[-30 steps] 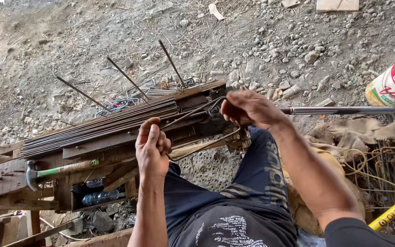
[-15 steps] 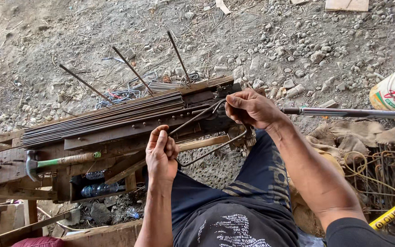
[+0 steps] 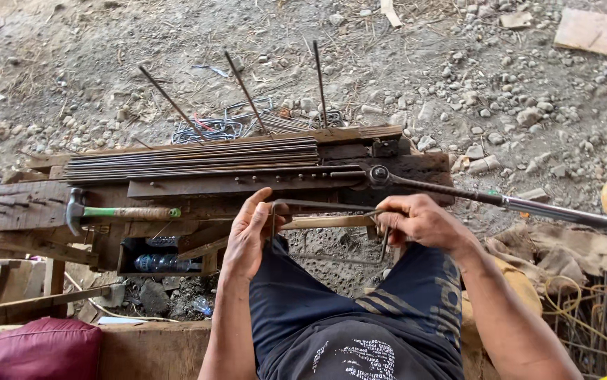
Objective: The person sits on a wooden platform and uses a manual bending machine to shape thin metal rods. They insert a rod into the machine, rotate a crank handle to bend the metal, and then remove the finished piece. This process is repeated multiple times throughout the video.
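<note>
My left hand (image 3: 248, 236) is closed around one bent corner of a thin steel rod (image 3: 324, 206), with the thumb on top and the fingers curled under it. My right hand (image 3: 419, 222) pinches the other corner of the same rod, fingers tight, and one leg of the rod hangs down from this hand. The rod lies between both hands, just in front of the wooden bench (image 3: 8, 207) and above my knees.

As I judge it, the rod already has at least two bends, so it is partly shaped (I think a closed loop is the aim, but I cannot see how many bends are left). It does not sit in the bending pins now; it is free in my hands.

Just behind the hands, a long lever (image 3: 514, 204) is pivoted on the bench and points to the right, and nobody holds it. On the bench top lies a bundle of straight rods (image 3: 191, 156), so much material is not yet bent. A hammer (image 3: 117, 212) with a green and wooden handle rests on the left part of the bench, untouched. Beyond the bench, some finished wire loops (image 3: 215, 129) lie on the gravel, and three rods stand up at an angle.
</note>
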